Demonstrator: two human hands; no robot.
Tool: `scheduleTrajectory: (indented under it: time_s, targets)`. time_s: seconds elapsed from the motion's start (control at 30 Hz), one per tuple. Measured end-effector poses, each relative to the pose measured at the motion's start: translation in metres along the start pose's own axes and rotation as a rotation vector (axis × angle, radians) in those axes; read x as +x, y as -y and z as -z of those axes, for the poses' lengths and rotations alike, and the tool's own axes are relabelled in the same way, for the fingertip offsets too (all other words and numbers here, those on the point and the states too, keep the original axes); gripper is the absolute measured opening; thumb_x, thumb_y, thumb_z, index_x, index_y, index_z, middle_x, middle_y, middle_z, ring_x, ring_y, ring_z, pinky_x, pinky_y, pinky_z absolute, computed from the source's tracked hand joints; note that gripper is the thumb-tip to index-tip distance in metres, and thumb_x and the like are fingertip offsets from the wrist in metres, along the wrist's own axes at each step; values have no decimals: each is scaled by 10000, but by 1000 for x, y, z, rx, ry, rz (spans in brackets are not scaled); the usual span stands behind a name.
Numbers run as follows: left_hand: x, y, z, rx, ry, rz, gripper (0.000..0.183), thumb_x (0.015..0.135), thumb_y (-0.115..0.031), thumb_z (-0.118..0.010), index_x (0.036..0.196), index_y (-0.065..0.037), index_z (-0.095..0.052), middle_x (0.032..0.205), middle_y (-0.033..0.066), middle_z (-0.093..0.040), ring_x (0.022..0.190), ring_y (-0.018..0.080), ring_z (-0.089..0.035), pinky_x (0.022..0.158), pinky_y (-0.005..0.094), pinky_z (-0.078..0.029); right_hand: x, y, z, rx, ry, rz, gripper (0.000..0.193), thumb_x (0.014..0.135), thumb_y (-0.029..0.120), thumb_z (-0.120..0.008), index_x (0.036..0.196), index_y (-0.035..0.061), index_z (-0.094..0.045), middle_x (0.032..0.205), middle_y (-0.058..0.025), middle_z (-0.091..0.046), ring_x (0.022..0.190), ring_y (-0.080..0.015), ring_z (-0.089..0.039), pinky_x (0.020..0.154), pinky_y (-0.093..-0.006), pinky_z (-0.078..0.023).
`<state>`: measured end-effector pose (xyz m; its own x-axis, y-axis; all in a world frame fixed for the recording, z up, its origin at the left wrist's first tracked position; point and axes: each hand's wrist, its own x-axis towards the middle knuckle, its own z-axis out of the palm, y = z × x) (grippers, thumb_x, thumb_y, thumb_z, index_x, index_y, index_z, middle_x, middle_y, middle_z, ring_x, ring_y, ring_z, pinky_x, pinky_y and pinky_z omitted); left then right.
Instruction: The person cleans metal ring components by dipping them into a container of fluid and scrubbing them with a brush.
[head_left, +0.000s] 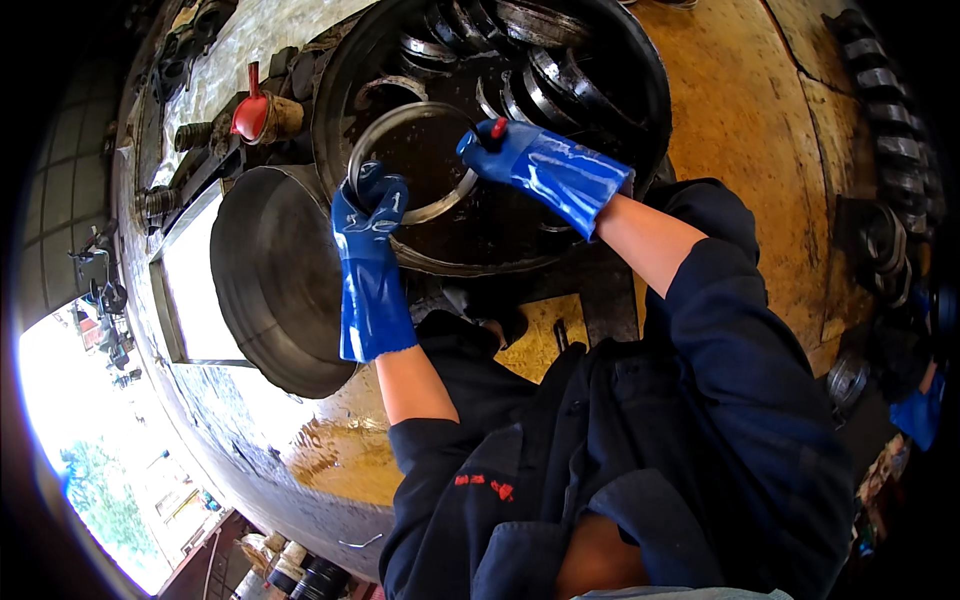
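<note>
Both my hands wear long blue rubber gloves. My left hand is closed around the near left side of a wide metal ring, which is held tilted over a large round tub. At the ring's right side my right hand is closed on a red-ended tool; its working end is hidden by the glove and the ring. Dark, oily liquid lies in the tub. Several curved metal half-rings stand in rows at its far side, and a lighter curved piece lies behind the ring.
A dark, empty-looking round basin leans left of the tub. Beyond it are a red scoop-like thing and a brownish container. Stacked metal parts line the far right. The yellowish floor is stained.
</note>
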<state>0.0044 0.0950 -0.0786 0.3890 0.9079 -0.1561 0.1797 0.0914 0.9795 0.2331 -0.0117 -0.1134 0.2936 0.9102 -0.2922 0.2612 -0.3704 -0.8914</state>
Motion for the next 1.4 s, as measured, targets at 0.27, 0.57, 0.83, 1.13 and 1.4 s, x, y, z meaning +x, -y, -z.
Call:
scheduleTrajectory:
  time_s: [0.27, 0.57, 0.83, 1.13, 1.4]
  targets:
    - [-21, -21, -40, 1011, 281, -156, 456, 824, -337, -795, 1199, -95, -699, 1156, 148, -705, 1069, 254, -693, 943, 365, -539, -1, 24, -26, -852, -26, 382, 297, 918, 250, -632, 1201, 160, -643, 1103, -80, -714, 1001, -307, -721, 793, -456, -584]
    - [-7, -17, -28, 357, 52, 261, 316, 848, -155, -781, 1121, -18, -697, 900, 78, -730, 745, 158, -686, 687, 302, -564, 21, -31, -29, -422, -122, 250, 236, 876, 253, -713, 1074, 125, -729, 1043, -99, -739, 952, -284, -704, 821, -348, -560]
    - [6, 8, -20, 241, 60, 290, 284, 838, -21, -771, 1101, 0, -665, 814, 45, -679, 643, 122, -629, 564, 253, -495, -8, 29, 33, 730, 78, 331, 314, 1002, 295, -666, 1225, 77, -707, 1104, -84, -752, 963, -162, -738, 798, -257, -603]
    - [1, 21, -2, 51, 130, 148, 288, 832, 3, -760, 1109, -31, -688, 807, -1, -663, 641, 99, -594, 561, 236, -444, 27, 27, 6, 1, 102, 460, 235, 1017, 288, -605, 1090, 89, -708, 890, -40, -731, 718, -140, -682, 655, -287, -577]
    - [-15, 4, 30, -400, -15, 11, 210, 875, 87, -641, 1039, -44, -649, 692, 1, -587, 488, 103, -509, 447, 263, -404, -36, 39, 43, 36, -12, 246, 320, 975, 84, -461, 1255, 12, -599, 1073, -234, -688, 971, -362, -668, 798, -422, -520]
